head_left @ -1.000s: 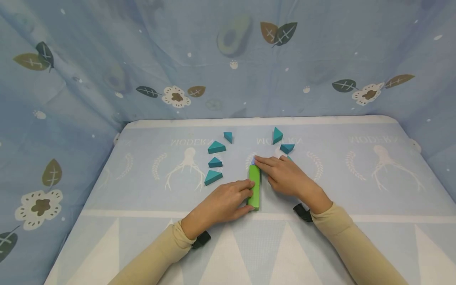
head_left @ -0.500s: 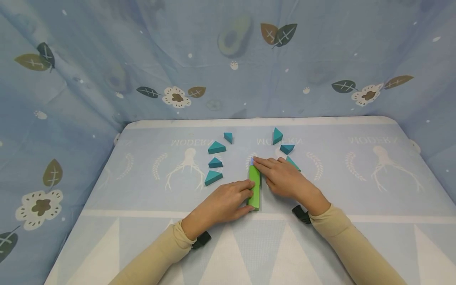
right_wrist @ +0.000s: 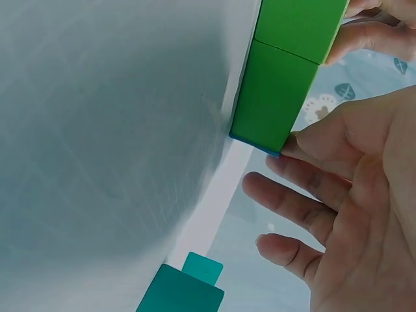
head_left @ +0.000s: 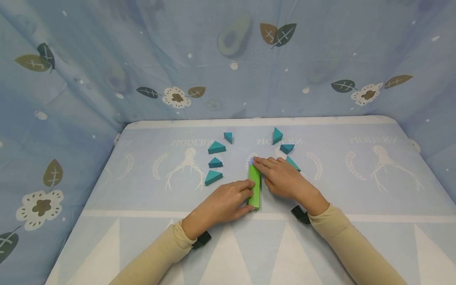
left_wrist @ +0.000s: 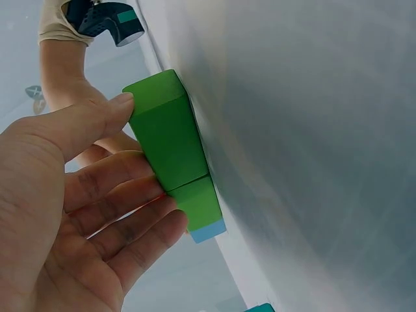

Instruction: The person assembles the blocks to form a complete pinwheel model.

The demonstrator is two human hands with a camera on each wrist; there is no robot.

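Two green blocks lie end to end on the table, the near one [left_wrist: 170,140] and the far one [left_wrist: 197,200]. A light blue piece [head_left: 251,160] sits against the far end of the row. My left hand [head_left: 228,200] is at the row's left side, its fingertips touching the blocks and its thumb at the near end. At the far end, my right hand [head_left: 285,180] touches the blue piece with its forefinger. Its thumb [right_wrist: 325,144] is at the corner beside the blue edge, and its other fingers stand apart. The blue piece is mostly hidden in the right wrist view.
Several teal triangular blocks [head_left: 216,148] lie left of the row. Three more teal triangles [head_left: 277,135] lie to the right, one [head_left: 293,163] close behind the right hand. A patterned cloth [head_left: 228,59] hangs beyond the table's far edge [head_left: 320,119].
The right hand has shifted slightly left along with the blue piece, exposing more of the nearest right-hand teal triangle. The left hand and the green blocks have stayed put.
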